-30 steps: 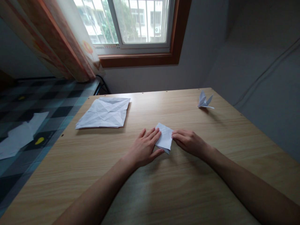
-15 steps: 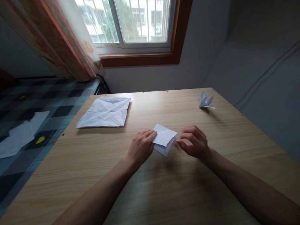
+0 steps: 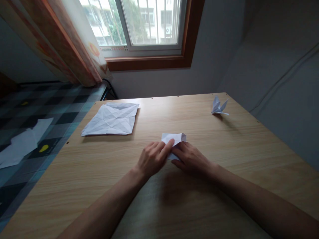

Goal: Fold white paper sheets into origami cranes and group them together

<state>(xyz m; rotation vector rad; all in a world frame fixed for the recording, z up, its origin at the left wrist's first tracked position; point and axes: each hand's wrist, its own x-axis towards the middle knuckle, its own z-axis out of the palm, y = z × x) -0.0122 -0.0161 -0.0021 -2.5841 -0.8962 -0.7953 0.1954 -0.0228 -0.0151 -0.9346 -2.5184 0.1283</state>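
Two hands meet in the middle of the desk, both pressed down on a small folded white paper. Left hand comes in from about 7 o'clock, fingers mostly straight and together, fingertips lying flat on the near left part of the paper. Right hand comes in from about 5 o'clock, also fairly flat, fingertips on the paper's near right part and touching the left hand's fingers. Neither hand is really gripping anything, more like pinning the paper against the wood. Only the far edge of the paper sticks out past the fingers, at 12 o'clock from them; the rest is hidden under the hands, so can't tell what shape it's folded into.

Going outward: at roughly 10 o'clock from the hands, well apart, a bigger creased white sheet lies flat near the desk's far left corner, lots of fold lines across it. At about 2 o'clock, near the far right edge, sits a small finished origami figure with points sticking up, looks like a crane.

Off the desk at 9 o'clock there's a checkered bedspread with more white paper lying on it. Straight ahead at 12 o'clock is a window with a brown wooden frame, and a curtain hangs to its left.
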